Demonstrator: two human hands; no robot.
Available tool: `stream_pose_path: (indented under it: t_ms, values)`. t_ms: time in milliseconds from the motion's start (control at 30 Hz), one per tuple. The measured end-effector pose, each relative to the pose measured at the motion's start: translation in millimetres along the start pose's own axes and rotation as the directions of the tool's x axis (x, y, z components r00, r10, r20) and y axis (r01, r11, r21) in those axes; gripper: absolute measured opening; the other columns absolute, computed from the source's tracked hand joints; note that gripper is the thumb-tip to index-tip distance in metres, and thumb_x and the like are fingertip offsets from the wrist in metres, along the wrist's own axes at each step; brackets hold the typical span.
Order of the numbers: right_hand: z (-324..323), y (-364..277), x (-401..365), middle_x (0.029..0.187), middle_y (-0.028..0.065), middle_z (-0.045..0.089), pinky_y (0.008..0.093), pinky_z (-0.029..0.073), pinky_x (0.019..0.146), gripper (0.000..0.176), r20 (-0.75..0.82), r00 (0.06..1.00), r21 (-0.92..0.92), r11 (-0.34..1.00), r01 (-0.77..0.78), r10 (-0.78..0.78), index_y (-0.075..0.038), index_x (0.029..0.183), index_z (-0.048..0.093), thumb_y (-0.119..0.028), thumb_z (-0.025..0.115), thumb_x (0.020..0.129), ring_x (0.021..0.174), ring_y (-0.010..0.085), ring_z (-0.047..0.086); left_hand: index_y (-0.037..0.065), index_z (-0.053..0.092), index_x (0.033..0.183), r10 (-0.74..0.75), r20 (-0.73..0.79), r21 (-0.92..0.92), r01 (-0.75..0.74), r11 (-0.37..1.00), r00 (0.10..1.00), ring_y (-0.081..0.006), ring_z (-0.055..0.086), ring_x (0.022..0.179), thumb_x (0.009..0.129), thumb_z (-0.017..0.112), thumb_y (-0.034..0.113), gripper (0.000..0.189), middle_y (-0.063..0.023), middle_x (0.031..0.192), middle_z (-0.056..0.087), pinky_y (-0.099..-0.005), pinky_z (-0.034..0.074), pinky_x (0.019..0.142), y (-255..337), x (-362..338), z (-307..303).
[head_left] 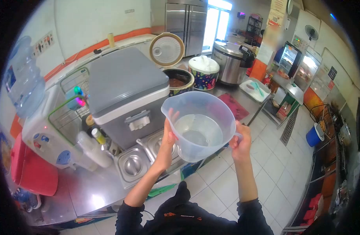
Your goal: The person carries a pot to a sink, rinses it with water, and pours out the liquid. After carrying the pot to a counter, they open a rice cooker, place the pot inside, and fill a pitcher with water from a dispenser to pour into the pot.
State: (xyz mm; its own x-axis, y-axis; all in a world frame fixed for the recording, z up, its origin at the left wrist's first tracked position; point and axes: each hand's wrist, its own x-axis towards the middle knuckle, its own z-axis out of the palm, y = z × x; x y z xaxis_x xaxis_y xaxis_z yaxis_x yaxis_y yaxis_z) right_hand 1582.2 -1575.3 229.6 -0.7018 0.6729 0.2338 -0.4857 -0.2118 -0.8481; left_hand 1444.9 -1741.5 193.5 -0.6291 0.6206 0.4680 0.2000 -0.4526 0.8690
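Observation:
A large translucent plastic jug (194, 150) is held up in front of me, above the floor beside the counter, and I look down through its wide mouth. Clear liquid seems to cover its bottom. My right hand (241, 142) is closed round the handle at the right side. Against the jug's left wall, below the spout, my left hand (166, 145) presses with its palm and fingers, steadying it; some fingers show faintly through the plastic. Just left of that hand, two lidded steel food pans (133, 166) are set in the counter.
A grey cooler box (127, 82) stands on the counter, left of an open pot (179, 80), a patterned lidded pot (204, 72) and a steel cooker (228, 62). At far left are a water dispenser (50, 129) and a red bin (35, 172). Tiled floor (262, 156) lies to the right.

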Motion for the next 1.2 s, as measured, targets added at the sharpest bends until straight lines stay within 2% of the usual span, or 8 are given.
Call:
stream_pose_path:
  t_ms: [100, 167, 267, 400, 700, 933, 1033, 1200]
  values:
    - [-22.3, 0.8, 33.4, 0.046, -0.0046, 0.044, 0.0173, 0.019, 0.030, 0.022, -0.010, 1.000, 0.007, 1.000, 0.009, -0.009, -0.005, 0.065, 0.057, -0.022, 0.054, 0.078, 0.033, 0.0020, 0.032, 0.011, 0.004, 0.133, 0.123, 0.043, -0.115, -0.117, 0.986, 0.992, -0.0273, 0.030, 0.118, 0.073, 0.043, 0.060, 0.086, -0.0150, 0.133, 0.019, -0.0372, 0.028, 0.095, -62.5, 43.4, -1.5]
    - [-35.5, 3.5, 60.6, 0.046, -0.0043, 0.044, 0.0173, 0.018, 0.030, 0.022, 0.000, 1.000, 0.006, 1.000, 0.017, -0.017, -0.004, 0.064, 0.057, -0.021, 0.054, 0.078, 0.033, 0.0021, 0.032, 0.005, 0.003, 0.132, -0.072, 0.033, -0.041, 0.074, 0.996, 0.997, -0.0282, 0.015, 0.125, 0.078, 0.023, 0.063, 0.082, -0.0170, 0.135, 0.014, -0.0365, 0.017, 0.098, -86.2, 69.4, 3.6]
    - [-51.8, 3.9, 96.7, 0.044, -0.0039, 0.042, 0.0175, 0.019, 0.029, 0.023, -0.002, 1.000, -0.044, 0.999, 0.012, -0.012, -0.006, 0.061, 0.054, -0.022, 0.053, 0.078, 0.032, 0.0033, 0.032, 0.005, 0.001, 0.132, 0.003, 0.040, 0.078, -0.006, 0.997, 0.999, -0.0296, 0.014, 0.124, 0.078, 0.024, 0.062, 0.082, -0.0172, 0.135, 0.013, -0.0371, 0.016, 0.098, -48.1, 86.5, 34.8]
    - [-77.7, 11.6, 139.0, 0.044, -0.0037, 0.041, 0.0178, 0.018, 0.030, 0.026, -0.062, 0.998, -0.026, 1.000, -0.004, 0.002, -0.005, 0.058, 0.053, -0.022, 0.053, 0.078, 0.032, 0.0023, 0.030, 0.004, 0.004, 0.132, 0.027, 0.037, 0.016, -0.028, 0.999, 0.999, -0.0288, 0.013, 0.125, 0.079, 0.024, 0.060, 0.080, -0.0172, 0.135, 0.013, -0.0364, 0.013, 0.100, -71.2, 119.5, 51.0]
    - [-115.8, 20.0, 239.1, 0.041, -0.0039, 0.036, 0.0180, 0.020, 0.028, 0.029, -0.031, 0.999, -0.143, 0.989, -0.042, 0.038, -0.007, 0.056, 0.048, -0.024, 0.053, 0.079, 0.030, 0.0037, 0.031, 0.004, 0.024, 0.128, -0.198, -0.085, 0.313, 0.215, 0.925, 0.976, -0.0262, 0.018, 0.124, 0.082, 0.045, 0.032, 0.057, -0.0141, 0.132, 0.023, -0.0347, 0.014, 0.100, -129.7, 132.3, 56.8]
    - [-121.5, 36.3, 358.8, 0.042, -0.0039, 0.036, 0.0184, 0.019, 0.029, 0.031, 0.144, 0.980, -0.245, 0.965, -0.099, 0.137, -0.006, 0.056, 0.048, -0.023, 0.050, 0.081, 0.031, 0.0037, 0.030, 0.006, 0.044, 0.115, -0.238, -0.371, 0.316, 0.363, 0.877, 0.897, -0.0234, 0.035, 0.115, 0.078, 0.048, 0.018, 0.039, -0.0123, 0.121, 0.041, -0.0332, 0.023, 0.096, -160.0, 135.3, 53.3]
    - [-115.2, 48.0, 416.6, 0.047, -0.0042, 0.043, 0.0173, 0.018, 0.031, 0.023, 0.294, 0.936, -0.339, 0.937, -0.087, 0.194, -0.004, 0.068, 0.058, -0.024, 0.055, 0.078, 0.034, 0.0023, 0.030, 0.006, 0.045, 0.114, -0.255, -0.476, 0.260, 0.412, 0.873, 0.841, -0.0228, 0.037, 0.113, 0.079, 0.045, 0.019, 0.037, -0.0111, 0.118, 0.045, -0.0323, 0.025, 0.095, -167.5, 135.5, 56.7]
    - [-86.6, 76.1, 490.4, 0.053, -0.0041, 0.047, 0.0163, 0.019, 0.033, 0.020, 0.508, 0.793, -0.459, 0.885, -0.081, 0.336, -0.004, 0.074, 0.058, -0.022, 0.053, 0.079, 0.039, 0.0014, 0.034, 0.002, 0.053, 0.103, -0.075, -0.699, 0.231, 0.325, 0.917, 0.711, -0.0191, 0.045, 0.103, 0.080, 0.042, 0.017, 0.030, -0.0096, 0.104, 0.055, -0.0301, 0.029, 0.091, -163.5, 138.1, 78.0]
